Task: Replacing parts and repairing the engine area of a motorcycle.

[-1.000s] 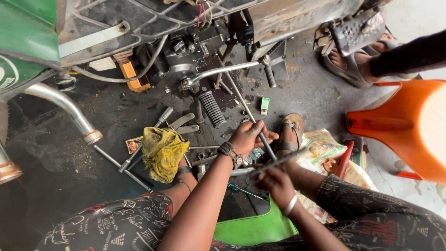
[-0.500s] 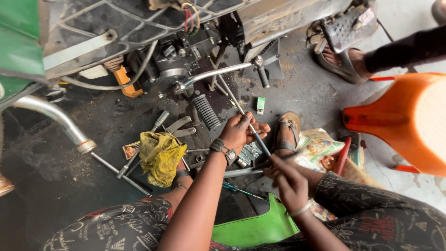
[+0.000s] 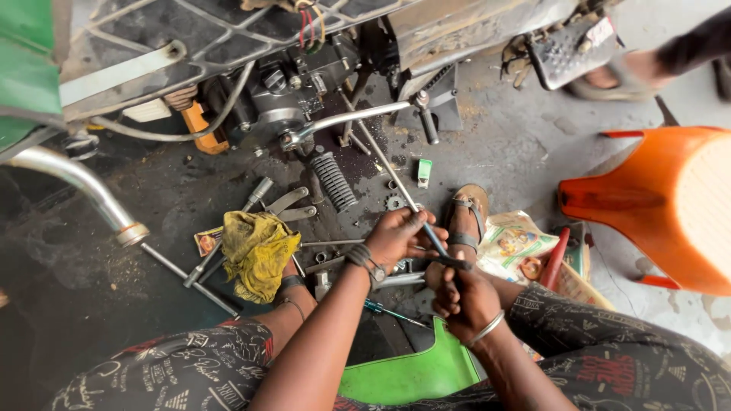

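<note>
The long metal rod ran from the engine down to the person's hands, its lower end held at the middle of the floor. Largest of all, the green vehicle body stood far up and left of the grip, and an orange plastic stool sat well to its right. A chrome exhaust pipe lay far to the left. A yellow rag lay left of the grip, near loose wrenches. The left hand was closed around the rod. The right hand, just below it, was clenched on a dark tool handle touching the rod's end.
</note>
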